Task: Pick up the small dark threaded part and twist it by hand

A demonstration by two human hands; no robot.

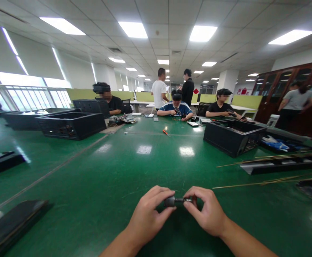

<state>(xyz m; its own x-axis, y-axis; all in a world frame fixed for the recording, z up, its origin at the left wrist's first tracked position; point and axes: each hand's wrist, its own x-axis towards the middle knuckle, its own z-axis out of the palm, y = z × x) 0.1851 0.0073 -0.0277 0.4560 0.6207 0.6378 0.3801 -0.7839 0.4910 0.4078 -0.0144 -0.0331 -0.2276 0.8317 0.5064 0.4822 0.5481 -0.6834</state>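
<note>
Stretches forward as a glossy green table (105, 185), showing bright patches of reflected light. Bears an open-topped black case (65, 130) toward the far left and a second black case (222, 142) on the right, with an orange-handled screwdriver (165, 132) lying between. Also carries a dark slab (16, 221) at near left, plus thin yellowish rods (268, 183) and a dark channel (281, 166) at right.

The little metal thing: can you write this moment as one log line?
left hand: holds thick end | right hand: holds thin end | metal thing: between them, above green table
</note>
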